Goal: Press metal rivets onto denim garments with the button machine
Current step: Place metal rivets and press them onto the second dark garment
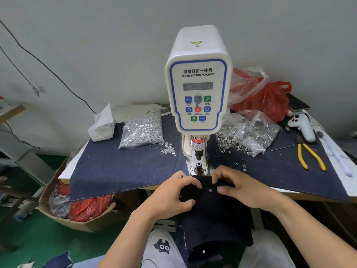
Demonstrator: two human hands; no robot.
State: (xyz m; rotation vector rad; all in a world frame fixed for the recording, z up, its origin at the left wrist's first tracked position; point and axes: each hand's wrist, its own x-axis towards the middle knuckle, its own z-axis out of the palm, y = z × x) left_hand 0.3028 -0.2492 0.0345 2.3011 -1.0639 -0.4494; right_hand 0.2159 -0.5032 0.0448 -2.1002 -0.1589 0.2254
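We pinch the dark denim garment (212, 213) between our left hand (173, 194) and right hand (239, 188), fingers curled over its edge, just before the button machine (199, 82).

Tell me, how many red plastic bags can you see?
2 red plastic bags: one on the table behind the button machine at right, one in the cardboard box on the floor at left. More may be hidden.
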